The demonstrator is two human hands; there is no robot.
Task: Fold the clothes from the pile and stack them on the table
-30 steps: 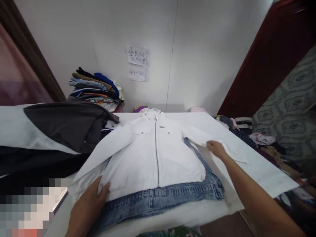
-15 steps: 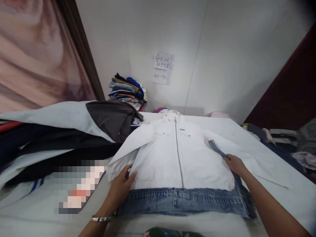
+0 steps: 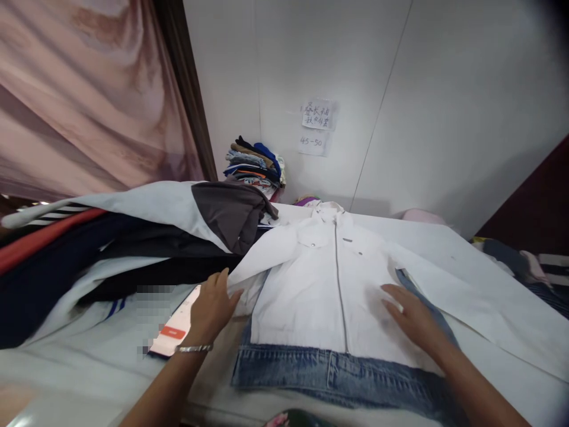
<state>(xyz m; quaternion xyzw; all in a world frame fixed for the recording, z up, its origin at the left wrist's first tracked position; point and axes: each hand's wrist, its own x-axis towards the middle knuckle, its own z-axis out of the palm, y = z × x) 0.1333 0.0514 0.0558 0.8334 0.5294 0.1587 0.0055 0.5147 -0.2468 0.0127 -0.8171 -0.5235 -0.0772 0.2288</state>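
Observation:
A white zip-front jacket [image 3: 302, 296] lies spread out, collar away from me, on top of a blue denim garment [image 3: 288, 367] whose hem shows below it. My left hand [image 3: 211, 308], with a bracelet at the wrist, is at the end of the jacket's left-side sleeve [image 3: 262, 252]. Its thumb stands apart from the fingers, and I see nothing held. Over the jacket's right half hovers or rests my right hand [image 3: 411, 314], fingers spread. A strip of denim [image 3: 429, 302] shows beside it. The other sleeve [image 3: 484, 296] stretches out to the right.
A phone [image 3: 174, 333] with a lit screen lies by my left forearm. Clothes are heaped on the left [image 3: 133, 237]. A folded stack of clothes [image 3: 253, 163] stands at the back, near handwritten paper signs [image 3: 316, 115] on the wall. More clothes [image 3: 507, 258] lie at the right.
My right hand has let go of the denim edge and moved onto the white jacket, fingers spread. My left hand has moved from the jacket's side out to the sleeve end. The view has shifted left.

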